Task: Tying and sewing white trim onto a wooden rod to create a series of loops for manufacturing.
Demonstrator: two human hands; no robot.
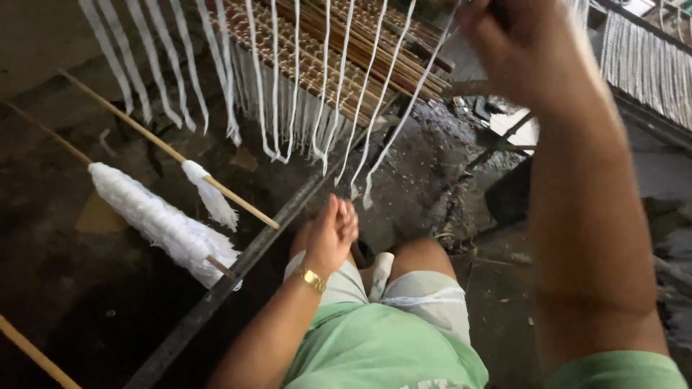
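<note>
Right hand (517, 50) up at 1 o'clock, fist closed around a dark thin object at the top edge; can't tell what it is, and the hand is motion-blurred. A white strand (404, 115) runs from that fist down to about 6 o'clock of it, with its loose end hanging above the knees. Can't tell if the strand is pinched or just passes behind the fingers.

Left hand (330, 232) at frame centre, just above the left knee, fingers together and lightly curled, nothing in it. Gold watch (312, 279) on that wrist. It's near the strand's free end but not touching.

More white strands (277, 94) hang in a row at 11–12 o'clock, draped over a slatted bamboo mat (339, 50) that slopes away toward the top.

At 9 o'clock: two thin wooden sticks. The lower stick carries a thick wad of white fibre (162, 220); the upper stick (144, 133) has a smaller tuft (209, 191). Both lean on a dark metal bar (245, 263) running diagonally from 7 o'clock toward centre.

No containers in view. Second fringe of white threads (649, 61) at 2 o'clock. Green shirt (375, 349), pale shorts at 6 o'clock. Floor dark and wet-looking.
</note>
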